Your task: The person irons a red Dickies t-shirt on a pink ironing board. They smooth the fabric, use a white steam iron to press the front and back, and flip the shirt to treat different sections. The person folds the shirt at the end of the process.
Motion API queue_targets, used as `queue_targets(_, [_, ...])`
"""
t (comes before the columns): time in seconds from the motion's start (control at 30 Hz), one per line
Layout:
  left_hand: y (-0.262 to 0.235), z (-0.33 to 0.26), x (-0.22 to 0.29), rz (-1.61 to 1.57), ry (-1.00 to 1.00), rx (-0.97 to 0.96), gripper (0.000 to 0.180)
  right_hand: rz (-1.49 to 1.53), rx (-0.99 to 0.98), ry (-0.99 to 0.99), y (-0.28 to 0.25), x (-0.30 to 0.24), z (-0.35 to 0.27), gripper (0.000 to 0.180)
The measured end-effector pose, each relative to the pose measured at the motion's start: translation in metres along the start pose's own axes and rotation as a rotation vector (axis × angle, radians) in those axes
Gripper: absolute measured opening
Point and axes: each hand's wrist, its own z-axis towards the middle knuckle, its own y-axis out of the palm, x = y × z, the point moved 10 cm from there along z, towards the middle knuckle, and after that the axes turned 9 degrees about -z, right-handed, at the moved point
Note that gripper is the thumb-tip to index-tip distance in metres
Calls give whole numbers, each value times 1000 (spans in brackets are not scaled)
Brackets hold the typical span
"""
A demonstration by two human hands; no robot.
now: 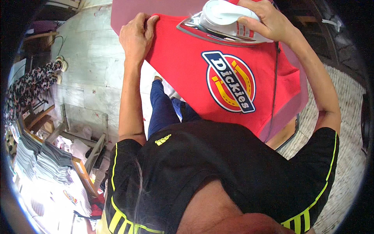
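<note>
A red T-shirt (179, 54) with a round printed emblem in yellow, white and dark blue lies spread over a mauve ironing board (130, 13). Its near part hangs toward my body. My left hand (136, 37) is closed on the shirt's far left edge, thumb along the cloth. In my right hand (267, 19) is a steam iron (218, 31), white with a shiny metal soleplate, gripped by its handle. The soleplate rests on the shirt above the emblem, its tip pointing left toward my left hand.
A dark cord (276, 82) runs down across the shirt's right side. Stacked grey cloth pieces (46, 158) and a wooden frame (99, 152) stand at lower left. Another person's patterned trouser legs (35, 84) show at far left, over a pale tiled floor (91, 58).
</note>
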Motion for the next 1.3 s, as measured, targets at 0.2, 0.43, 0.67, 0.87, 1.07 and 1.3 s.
queue_targets(0.2, [-18, -17, -9, -188, -18, 77, 29, -129, 59, -76, 7, -23, 36, 26])
queue_targets(0.43, [-35, -87, -51, -475, -277, 283, 42, -173, 81, -174, 18, -52, 67, 27])
queue_targets(0.67, [12, -110, -94, -1201, -428, 86, 18, -94, 59, -187, 33, -87, 98, 29])
queue_targets(0.87, [20, -112, -98, -1299, -490, 100, 16, -157, 107, -134, 46, -102, 116, 34])
queue_targets(1.07, [-5, -104, -100, -917, -420, 123, 20, -112, 145, -79, 39, -94, 110, 37])
queue_targets(1.3, [-60, -62, 25, -423, 270, 120, 19, -164, 272, 441, -35, -75, -30, 32])
